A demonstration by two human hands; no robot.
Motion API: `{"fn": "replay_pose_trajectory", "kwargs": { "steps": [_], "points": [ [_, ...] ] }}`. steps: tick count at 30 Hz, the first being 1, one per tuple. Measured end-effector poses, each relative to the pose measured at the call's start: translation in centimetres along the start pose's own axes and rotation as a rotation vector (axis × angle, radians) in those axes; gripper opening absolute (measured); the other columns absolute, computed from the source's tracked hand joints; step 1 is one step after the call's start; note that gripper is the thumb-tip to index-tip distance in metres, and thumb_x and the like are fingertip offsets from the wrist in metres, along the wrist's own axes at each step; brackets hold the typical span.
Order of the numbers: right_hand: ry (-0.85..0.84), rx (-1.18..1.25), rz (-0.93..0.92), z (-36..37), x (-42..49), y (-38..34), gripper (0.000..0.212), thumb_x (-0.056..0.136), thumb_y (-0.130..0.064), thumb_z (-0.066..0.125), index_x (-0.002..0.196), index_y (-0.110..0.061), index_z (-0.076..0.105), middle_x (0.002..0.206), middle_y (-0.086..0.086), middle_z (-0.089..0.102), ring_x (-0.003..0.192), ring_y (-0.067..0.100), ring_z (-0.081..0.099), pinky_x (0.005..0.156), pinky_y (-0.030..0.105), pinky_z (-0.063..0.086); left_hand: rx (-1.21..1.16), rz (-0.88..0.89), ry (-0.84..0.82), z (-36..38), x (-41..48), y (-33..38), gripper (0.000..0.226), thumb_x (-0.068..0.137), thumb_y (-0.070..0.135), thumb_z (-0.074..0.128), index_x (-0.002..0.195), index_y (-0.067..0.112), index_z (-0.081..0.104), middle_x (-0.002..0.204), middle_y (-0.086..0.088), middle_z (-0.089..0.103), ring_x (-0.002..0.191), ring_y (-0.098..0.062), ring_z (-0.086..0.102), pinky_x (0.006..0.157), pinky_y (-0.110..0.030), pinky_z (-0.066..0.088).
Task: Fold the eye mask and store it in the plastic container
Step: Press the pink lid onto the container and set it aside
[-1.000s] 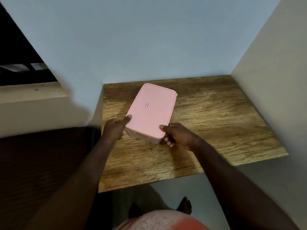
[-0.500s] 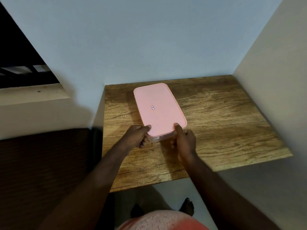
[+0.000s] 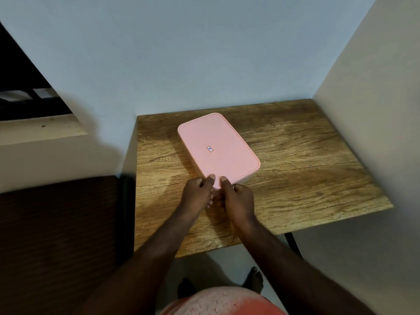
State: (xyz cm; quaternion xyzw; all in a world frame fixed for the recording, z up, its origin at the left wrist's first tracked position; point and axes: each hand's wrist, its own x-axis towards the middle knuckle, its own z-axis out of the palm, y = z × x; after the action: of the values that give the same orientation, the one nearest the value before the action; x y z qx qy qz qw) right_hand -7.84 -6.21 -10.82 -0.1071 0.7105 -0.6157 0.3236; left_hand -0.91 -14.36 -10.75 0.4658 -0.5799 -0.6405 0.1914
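The plastic container, pink lid on, lies flat on the wooden table, its long axis running from the near corner away to the far left. The left hand and right hand pinch that near corner, thumbs on the lid, fingers curled underneath. 2 walls close the table in behind and right. The contents are hidden; a small label on the lid is perhaps a logo, unreadable

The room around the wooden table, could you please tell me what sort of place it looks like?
Probably a corner of a home: a small wooden table set against plain painted walls, a pink-lidded plastic container on it, and bare feet on the floor.
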Motion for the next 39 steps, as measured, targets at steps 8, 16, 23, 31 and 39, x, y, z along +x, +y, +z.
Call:
{"fn": "replay_pose_trajectory", "kwargs": {
  "steps": [8, 16, 23, 31, 39],
  "points": [
    [-0.238, -0.17, 0.011, -2.3, 3.7, -1.0, 0.042, 0.094, -0.033, 0.061, 0.078, 0.006, 0.065, 0.063, 0.018, 0.065, 0.052, 0.022, 0.056, 0.053, 0.029, 0.045, -0.109, -0.064, -0.068, 0.2, -0.9, -0.4, 0.039, 0.095, 0.037, 0.057, 0.071, 0.006, 0.06, 0.056, -0.008, 0.058, 0.045, -0.017, 0.054, 0.044, -0.024, 0.043],
    [-0.186, -0.402, -0.113, -3.5, 8.7, -3.3, 0.029, 0.092, -0.034, 0.064, 0.081, -0.009, 0.056, 0.076, 0.015, 0.068, 0.06, 0.02, 0.061, 0.055, 0.034, 0.049, 0.184, 0.456, 0.135, -4.0, -2.8, 0.6, 0.036, 0.094, 0.022, 0.06, 0.059, 0.013, 0.053, 0.05, 0.003, 0.05, 0.046, -0.003, 0.047, 0.049, -0.018, 0.039],
    [-0.068, -0.781, -0.439, -1.9, 9.9, -5.1, 0.075, 0.091, -0.054, 0.057, 0.149, -0.015, 0.031, 0.155, 0.008, 0.037, 0.138, 0.025, 0.039, 0.11, 0.043, 0.035, 0.683, 0.666, 0.537, -10.6, 4.5, 2.9, 0.038, 0.094, 0.042, 0.052, 0.11, 0.009, 0.06, 0.111, -0.01, 0.063, 0.105, -0.028, 0.055, 0.086, -0.032, 0.042],
    [-0.231, -1.074, -0.48, 1.1, 11.2, -5.1, 0.086, 0.096, -0.063, 0.031, 0.155, -0.005, 0.006, 0.165, 0.013, 0.005, 0.152, 0.026, 0.005, 0.122, 0.046, 0.013, 1.103, 0.397, 0.097, -11.9, 10.2, 3.1, 0.095, 0.087, 0.072, 0.021, 0.152, 0.004, 0.01, 0.162, -0.013, 0.004, 0.15, -0.024, 0.001, 0.12, -0.048, 0.008],
    [-0.285, -1.161, -0.513, 1.3, 11.9, -5.5, 0.104, 0.084, -0.077, 0.021, 0.155, -0.005, -0.001, 0.165, 0.012, -0.003, 0.152, 0.026, -0.003, 0.123, 0.045, 0.005, 1.103, 0.371, 0.1, -11.5, 9.6, 3.3, 0.104, 0.082, 0.077, 0.021, 0.152, 0.002, 0.002, 0.162, -0.015, -0.002, 0.15, -0.026, -0.003, 0.121, -0.046, 0.006]
  ]
}}
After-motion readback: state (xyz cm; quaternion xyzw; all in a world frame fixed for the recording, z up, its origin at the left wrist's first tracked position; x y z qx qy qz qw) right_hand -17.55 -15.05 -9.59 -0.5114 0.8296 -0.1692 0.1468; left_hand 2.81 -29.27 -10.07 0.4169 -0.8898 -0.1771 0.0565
